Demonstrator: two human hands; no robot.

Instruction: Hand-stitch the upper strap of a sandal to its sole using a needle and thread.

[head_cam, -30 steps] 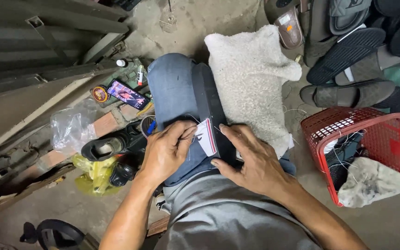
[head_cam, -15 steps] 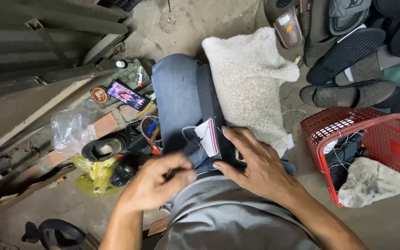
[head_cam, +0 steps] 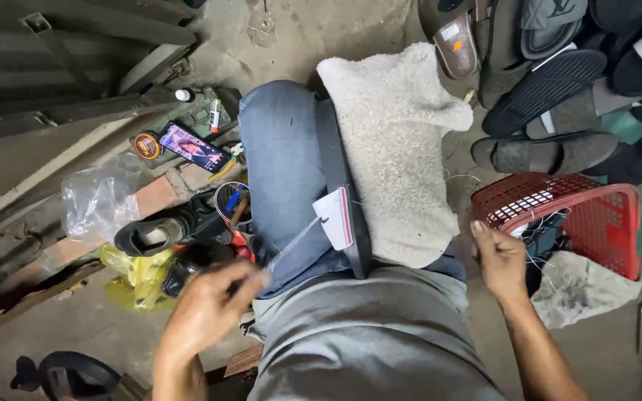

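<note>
Dusty floor; dark sandal [head_cam: 343, 215], white-tagged.

A small tag [head_cam: 335, 217] hangs against the dark sandal on the lap; it is a white rectangle with a red stripe down its right edge, tilted slightly; a phone [head_cam: 192, 146] lies on the ground to the left of the knee, its screen lit and facing up, showing a bluish, pinkish picture in a dark frame; just left of it sits a round tin [head_cam: 146, 145], dark with an orange rim; above the phone stand a small white-capped bottle [head_cam: 183, 95] and a slim tube [head_cam: 215, 116] with red and white bands; a white label [head_cam: 449, 33] and an orange sticker [head_cam: 457, 46] sit on a brown sandal at the top.
</note>
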